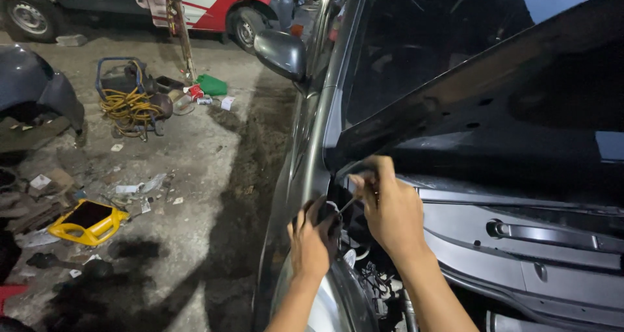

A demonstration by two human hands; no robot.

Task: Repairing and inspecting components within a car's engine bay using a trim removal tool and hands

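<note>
Under one hood [481, 85], two hands

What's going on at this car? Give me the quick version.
A person leans over the edge of a grey car with its dark bonnet raised. The left hand grips a dark part at the corner of the engine bay, while the right hand pinches a thin metal tool pointed at that spot. A yellow plastic container lies on the littered concrete ground.

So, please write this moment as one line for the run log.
left hand: grips dark part at hood hinge | right hand: holds thin tool | hood: raised | yellow hose: on ground
</note>
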